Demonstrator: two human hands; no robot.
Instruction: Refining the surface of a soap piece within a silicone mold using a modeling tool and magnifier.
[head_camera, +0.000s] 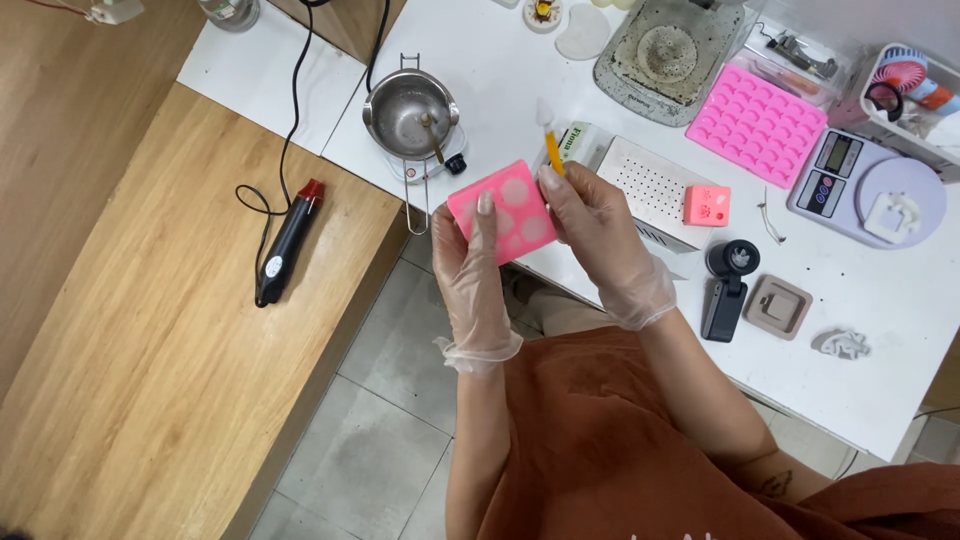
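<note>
My left hand (470, 265), in a clear glove, grips a pink silicone mold (503, 210) with round cavities filled with pale wax, thumb pressed on its face. My right hand (600, 235), also gloved, touches the mold's right edge and pinches a small yellow-handled brush (550, 145) that points up and away. Both hands hover just off the front edge of the white table (880, 350).
A metal melting pot (410, 115) stands behind the mold. A black heat gun (285, 245) lies on the wooden bench to the left. On the table: a larger pink mold (757, 125), a small pink cube (706, 205), a digital scale (868, 187), a perforated white box (650, 185).
</note>
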